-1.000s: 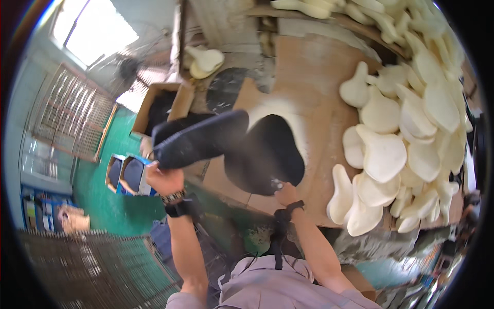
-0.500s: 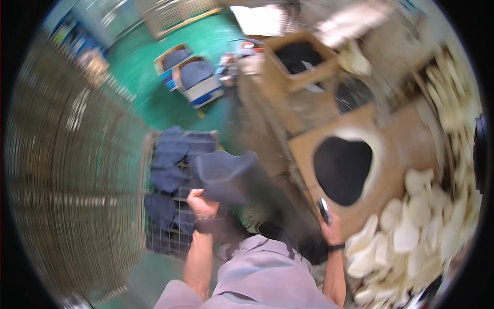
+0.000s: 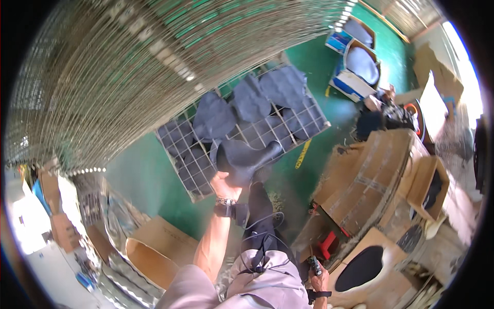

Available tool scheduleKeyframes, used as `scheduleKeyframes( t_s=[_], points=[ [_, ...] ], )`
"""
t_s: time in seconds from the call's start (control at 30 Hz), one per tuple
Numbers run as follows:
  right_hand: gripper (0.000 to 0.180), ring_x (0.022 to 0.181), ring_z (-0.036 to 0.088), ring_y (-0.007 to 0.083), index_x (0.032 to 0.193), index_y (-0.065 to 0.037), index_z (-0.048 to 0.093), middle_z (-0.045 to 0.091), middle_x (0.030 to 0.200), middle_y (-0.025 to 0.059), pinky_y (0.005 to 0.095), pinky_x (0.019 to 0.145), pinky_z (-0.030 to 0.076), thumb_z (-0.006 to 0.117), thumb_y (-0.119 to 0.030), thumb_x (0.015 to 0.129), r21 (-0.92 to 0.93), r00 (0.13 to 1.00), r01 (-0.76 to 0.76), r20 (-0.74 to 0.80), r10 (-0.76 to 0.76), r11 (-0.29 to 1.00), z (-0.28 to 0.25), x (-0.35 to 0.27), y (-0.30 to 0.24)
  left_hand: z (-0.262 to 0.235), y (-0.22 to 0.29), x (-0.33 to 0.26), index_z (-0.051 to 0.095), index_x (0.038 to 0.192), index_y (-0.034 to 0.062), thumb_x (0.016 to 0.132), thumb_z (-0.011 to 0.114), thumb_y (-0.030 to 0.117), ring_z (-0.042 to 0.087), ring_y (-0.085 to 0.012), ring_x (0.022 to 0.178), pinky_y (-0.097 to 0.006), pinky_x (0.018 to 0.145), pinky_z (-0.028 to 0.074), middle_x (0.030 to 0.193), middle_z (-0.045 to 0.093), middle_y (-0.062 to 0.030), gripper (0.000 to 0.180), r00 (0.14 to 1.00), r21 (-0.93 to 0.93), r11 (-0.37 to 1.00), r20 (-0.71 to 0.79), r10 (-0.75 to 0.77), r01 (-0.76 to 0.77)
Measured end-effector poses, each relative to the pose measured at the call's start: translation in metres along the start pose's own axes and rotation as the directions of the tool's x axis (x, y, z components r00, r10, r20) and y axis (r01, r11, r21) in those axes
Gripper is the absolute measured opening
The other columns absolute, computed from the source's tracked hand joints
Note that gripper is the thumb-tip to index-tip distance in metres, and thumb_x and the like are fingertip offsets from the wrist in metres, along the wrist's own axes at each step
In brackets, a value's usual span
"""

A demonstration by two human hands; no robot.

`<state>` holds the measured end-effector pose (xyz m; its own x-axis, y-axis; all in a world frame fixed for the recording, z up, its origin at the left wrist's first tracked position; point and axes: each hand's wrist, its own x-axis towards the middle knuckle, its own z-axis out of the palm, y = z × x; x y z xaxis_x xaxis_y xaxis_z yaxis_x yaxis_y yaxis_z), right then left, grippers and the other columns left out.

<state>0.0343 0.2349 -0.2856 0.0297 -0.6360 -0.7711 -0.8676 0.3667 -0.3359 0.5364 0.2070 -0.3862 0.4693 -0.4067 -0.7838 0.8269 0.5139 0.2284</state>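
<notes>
My left hand (image 3: pixel 225 186) is closed on the lower edge of a dark grey curved sheet piece (image 3: pixel 246 160), its rim wavy and flared to the right. The piece hangs over the near edge of a white wire-grid rack (image 3: pixel 325 124). Several similar dark blue-grey pieces (image 3: pixel 213 116) lie spread over the rack; whether the held piece touches it I cannot tell. Low on the right, my right hand (image 3: pixel 320 280) is wrapped round a small dark tool (image 3: pixel 314 264) with a shiny part; its kind is unclear.
A slatted blind-like screen (image 3: pixel 118 77) fills the upper left. Boxes with grey pieces (image 3: pixel 355 82) stand on the green floor at the back right. On the right are a cardboard-covered bench (image 3: pixel 365 180), an open box (image 3: pixel 429 188) and a black oval pad (image 3: pixel 360 269). Another carton (image 3: pixel 159 247) is lower left.
The view has swung left, bringing the rack toward the middle and the bench to the right. My left hand has carried the grey piece to the rack. My right hand still grips the tool.
</notes>
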Motion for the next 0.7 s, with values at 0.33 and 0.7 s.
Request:
scheduleKeyframes(
  t_s=[0.33,0.7],
  points=[
    [0.047,0.082,0.068,0.0141,0.125,-0.006,0.069,0.075,0.093,0.0119,0.0330,0.078,0.053,0.070,-0.012,0.078,-0.141,0.972,0.188,0.172,-0.163,0.972,0.006,0.057,-0.103,-0.078,0.132,0.069,0.062,0.115,0.0002,0.067,0.056,0.018,0.063,-0.0336,0.107,-0.046,0.097,0.051,0.114,0.066,-0.0157,0.051,0.903,-0.250,0.871,-0.039,0.428,-0.424],
    [0.037,0.096,0.070,0.0363,0.131,-0.015,0.064,0.072,0.109,0.0168,0.0424,0.079,0.056,0.060,-0.018,0.094,-0.133,0.913,0.315,0.311,-0.263,0.940,0.036,0.093,-0.185,-0.164,0.311,0.219,0.061,0.109,0.0049,0.058,0.061,0.015,0.063,-0.0360,0.107,-0.050,0.098,0.050,0.116,0.064,-0.0138,0.052,0.736,-0.313,0.682,-0.445,0.510,-0.661]
  ],
)
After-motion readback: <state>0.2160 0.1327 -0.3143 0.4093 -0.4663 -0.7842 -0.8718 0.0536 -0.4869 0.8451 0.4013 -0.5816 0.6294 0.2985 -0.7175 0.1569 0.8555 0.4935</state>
